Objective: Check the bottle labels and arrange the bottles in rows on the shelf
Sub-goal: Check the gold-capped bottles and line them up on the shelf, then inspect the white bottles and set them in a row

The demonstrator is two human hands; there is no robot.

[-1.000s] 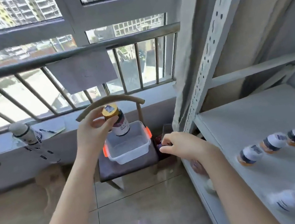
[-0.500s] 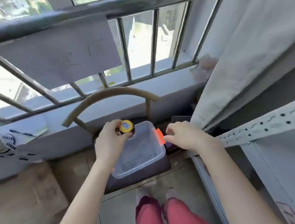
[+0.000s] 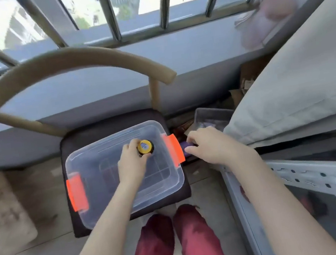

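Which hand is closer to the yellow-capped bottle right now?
Left. The left hand grips the bottle at its cap, inside the clear bin. The right hand is off to the bottle's right, beyond the bin's orange latch.

A bin (image 3: 94, 159) sits on a chair (image 3: 68, 145), window bars (image 3: 165, 26) behind; a bottle (image 3: 145, 147) is over the bin's right part; a shelf (image 3: 299, 176) stands right.

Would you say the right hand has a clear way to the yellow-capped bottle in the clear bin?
Probably yes: the bin is lidless and the right hand sits just beside it, though the left hand grips the bottle.
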